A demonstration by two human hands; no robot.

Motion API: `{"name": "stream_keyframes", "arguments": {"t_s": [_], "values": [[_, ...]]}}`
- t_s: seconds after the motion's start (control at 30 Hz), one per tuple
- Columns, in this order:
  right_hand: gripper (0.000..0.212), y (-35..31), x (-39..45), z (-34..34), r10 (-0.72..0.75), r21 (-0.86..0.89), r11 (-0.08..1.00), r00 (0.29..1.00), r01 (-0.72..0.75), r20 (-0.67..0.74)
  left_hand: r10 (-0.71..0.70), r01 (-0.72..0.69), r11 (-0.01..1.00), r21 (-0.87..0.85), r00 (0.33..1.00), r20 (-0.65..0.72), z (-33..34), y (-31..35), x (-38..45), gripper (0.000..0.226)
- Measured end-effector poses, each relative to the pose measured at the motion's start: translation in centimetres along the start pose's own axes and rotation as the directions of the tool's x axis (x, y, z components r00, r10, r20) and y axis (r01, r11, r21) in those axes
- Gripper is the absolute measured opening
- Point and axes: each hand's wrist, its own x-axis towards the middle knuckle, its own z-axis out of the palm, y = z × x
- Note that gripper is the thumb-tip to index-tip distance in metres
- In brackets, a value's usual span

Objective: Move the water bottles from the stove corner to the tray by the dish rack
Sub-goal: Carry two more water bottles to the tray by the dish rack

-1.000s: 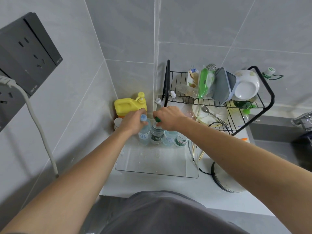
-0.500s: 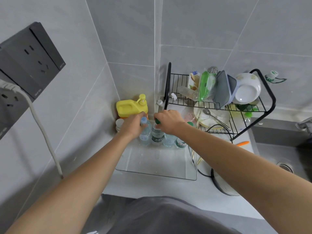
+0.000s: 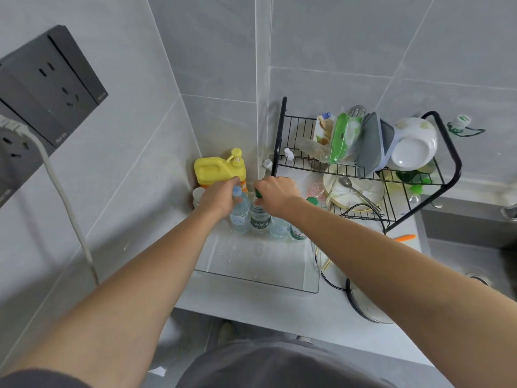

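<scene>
A clear plastic tray (image 3: 253,278) lies on the counter beside the black dish rack (image 3: 279,141). Several water bottles stand upright in a row along the tray's far side. My left hand (image 3: 216,198) grips the top of the blue-capped bottle (image 3: 240,217) at the left end. My right hand (image 3: 275,190) grips the neck of the green-capped bottle (image 3: 259,218) beside it. Two more bottles (image 3: 297,233) stand to the right, partly hidden under my right forearm.
A yellow pump jug (image 3: 215,169) and a small white cup (image 3: 198,195) stand in the wall corner behind the tray. The rack holds bowls, plates and a spoon. A pot lid (image 3: 363,303) and a black cable lie right of the tray; the sink (image 3: 472,256) is further right.
Both hands keep their grip on the same two bottles in the tray. The view has shifted slightly; the bottles look unmoved.
</scene>
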Motion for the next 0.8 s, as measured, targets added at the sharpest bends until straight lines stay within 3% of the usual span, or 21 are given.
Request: {"name": "stream_keyframes", "arguments": {"t_s": [0.33, 0.5, 0.6, 0.8], "values": [[0.030, -0.4, -0.1, -0.4, 0.011, -0.001, 1.000, 0.999, -0.011, 0.033, -0.021, 0.021, 1.000, 0.003, 1.000, 0.004, 0.0, 0.2, -0.5, 0.028], [0.037, -0.6, -0.4, 0.0, 0.035, 0.077, 0.996, 0.999, -0.037, 0.029, -0.005, 0.006, 1.000, 0.015, 1.000, -0.008, -1.1, 0.7, -1.9, 0.043], [0.047, -0.9, -1.5, 0.2, 0.071, 0.139, 0.988, 0.997, -0.067, -0.023, 0.005, 0.005, 0.997, 0.082, 0.994, -0.112, -2.0, 1.3, -3.7, 0.049], [0.042, -0.7, -6.2, 0.1, 0.171, 0.272, 0.958, 0.942, -0.091, -0.290, 0.134, -0.048, 0.972, 0.230, 0.917, -0.375, -2.8, 3.8, -8.8, 0.057]]}}
